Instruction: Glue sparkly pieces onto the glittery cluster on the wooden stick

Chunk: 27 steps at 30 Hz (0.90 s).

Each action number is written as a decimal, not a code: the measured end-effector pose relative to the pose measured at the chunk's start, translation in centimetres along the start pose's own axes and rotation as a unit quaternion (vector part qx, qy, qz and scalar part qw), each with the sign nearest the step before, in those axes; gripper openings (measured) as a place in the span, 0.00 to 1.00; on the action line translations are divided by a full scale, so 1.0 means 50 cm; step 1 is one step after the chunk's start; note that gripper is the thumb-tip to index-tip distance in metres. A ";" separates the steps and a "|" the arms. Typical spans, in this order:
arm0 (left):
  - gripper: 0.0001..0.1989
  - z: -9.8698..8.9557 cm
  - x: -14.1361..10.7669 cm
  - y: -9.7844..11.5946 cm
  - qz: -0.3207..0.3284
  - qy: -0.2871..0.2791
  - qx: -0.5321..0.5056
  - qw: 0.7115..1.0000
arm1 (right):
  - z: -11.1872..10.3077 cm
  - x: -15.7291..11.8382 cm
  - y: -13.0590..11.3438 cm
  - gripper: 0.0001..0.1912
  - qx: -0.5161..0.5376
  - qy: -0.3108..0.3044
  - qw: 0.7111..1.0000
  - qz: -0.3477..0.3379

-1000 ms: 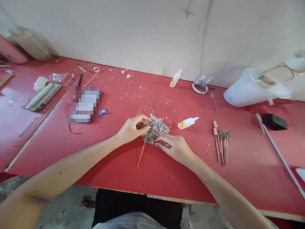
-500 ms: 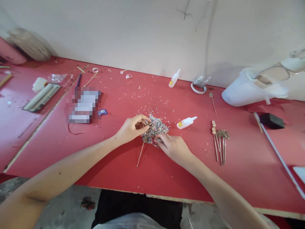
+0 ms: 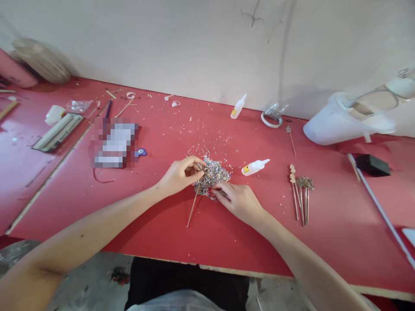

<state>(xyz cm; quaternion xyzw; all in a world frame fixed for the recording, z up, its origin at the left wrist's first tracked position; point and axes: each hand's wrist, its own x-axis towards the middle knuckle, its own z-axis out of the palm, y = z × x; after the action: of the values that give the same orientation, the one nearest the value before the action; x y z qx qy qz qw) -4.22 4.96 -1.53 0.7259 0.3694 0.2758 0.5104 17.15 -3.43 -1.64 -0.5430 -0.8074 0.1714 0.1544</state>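
My left hand (image 3: 183,175) pinches the ornamented head of a thin hair stick, whose bare shaft (image 3: 192,209) slants down toward me. Under and beside it lies a pile of small glittering chips (image 3: 215,172) on the red table. At the pile's near right edge is my right hand (image 3: 238,199), thumb and fingers closed together low over the chips. Whatever its fingertips hold is too small to make out. Just right of the pile rests a white glue bottle (image 3: 254,167) on its side.
Several finished-looking ornamented sticks (image 3: 301,198) lie at the right, a single stick (image 3: 292,142) behind them. A second glue bottle (image 3: 238,107), a tape ring (image 3: 271,119) and a white jug (image 3: 337,119) stand near the wall. A black block (image 3: 372,165) sits far right, a knife box (image 3: 57,133) left.
The right hand's fingertips have shifted slightly at the pile's edge. My left hand keeps its grip on the stick. The whole view has moved a little.
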 end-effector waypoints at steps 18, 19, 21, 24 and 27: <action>0.11 0.008 -0.004 0.010 0.010 -0.004 0.011 1.000 | 0.017 0.010 -0.013 0.06 -0.133 0.037 0.990 -0.020; 0.11 0.010 -0.005 0.010 0.012 -0.005 0.011 1.000 | 0.015 0.010 -0.013 0.06 -0.101 0.044 0.994 -0.011; 0.12 0.014 -0.006 0.010 0.016 -0.006 0.010 1.000 | 0.008 0.008 -0.013 0.05 -0.013 0.058 0.998 0.016; 0.12 0.022 -0.009 0.014 0.027 -0.003 0.010 1.000 | -0.003 0.008 -0.017 0.04 0.139 0.079 0.984 0.074; 0.06 0.028 -0.011 0.025 0.053 -0.011 0.032 0.998 | -0.010 0.010 -0.022 0.07 0.241 0.097 0.959 0.116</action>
<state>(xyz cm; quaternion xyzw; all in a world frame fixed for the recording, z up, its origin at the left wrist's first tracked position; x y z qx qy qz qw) -3.12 3.50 -0.82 0.7634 0.3337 0.2825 0.4754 16.30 -3.31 -0.68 -0.5940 -0.6544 0.3242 0.3373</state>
